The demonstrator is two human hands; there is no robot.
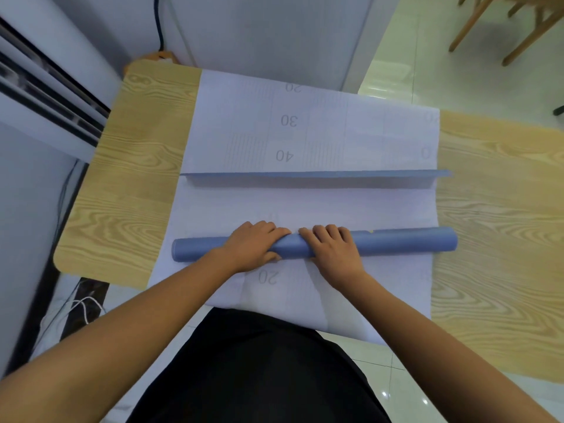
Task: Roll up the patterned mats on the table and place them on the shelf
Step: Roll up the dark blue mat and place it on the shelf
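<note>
Dark clothing (259, 377) of the person fills the bottom of the view, and both bare forearms reach forward from it to the wooden table (128, 178). The task is, in my judgement, in an early part: one mat is partly rolled into a blue roll (396, 242), which lies crosswise on the table just in front of the person. White sheet printed with numbers (381, 288) is spread flat on both sides of this roll, and its near part hangs over the table edge, so some length is not yet rolled. I cannot tell which of the flat parts belongs to the roll. Behind it a raised blue edge (320, 174) stands up, and beyond that a far mat (351, 132) lies fully flat with its white side up, not yet rolled. No shelf is visible, so placing is all left to do. The left hand (253, 242) and the right hand (334, 247) sit side by side on the middle of the roll, almost touching. The fingers (274, 228) of each hand are bent over the top of the roll, and the left thumb presses its near side. Both hands hold the roll and nothing else.
</note>
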